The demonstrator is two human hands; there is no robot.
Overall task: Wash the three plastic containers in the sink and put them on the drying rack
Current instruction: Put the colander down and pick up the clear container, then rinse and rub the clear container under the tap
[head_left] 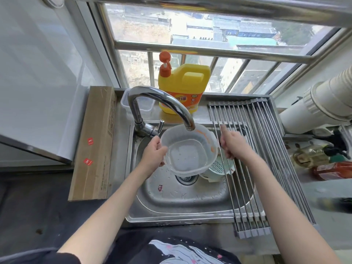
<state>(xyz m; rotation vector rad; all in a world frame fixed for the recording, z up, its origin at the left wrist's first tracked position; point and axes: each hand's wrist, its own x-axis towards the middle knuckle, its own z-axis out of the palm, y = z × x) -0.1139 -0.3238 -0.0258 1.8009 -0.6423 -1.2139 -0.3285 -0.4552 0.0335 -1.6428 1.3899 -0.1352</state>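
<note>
yellow detergent jug [183, 88] label with Chinese characters, not clearly legible

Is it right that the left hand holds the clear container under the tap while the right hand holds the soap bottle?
Not quite. In the head view the right hand is on the drying rack, not the soap bottle. The left hand does hold the clear container under the tap.

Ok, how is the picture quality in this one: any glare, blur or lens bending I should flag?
Head view: daylight from the window is bright but the sink stays readable; strong wide-angle bending curves the drying rack bars and window frame; the right edge near the bottles is smeared; the clear container under the faucet is sharp.
</note>
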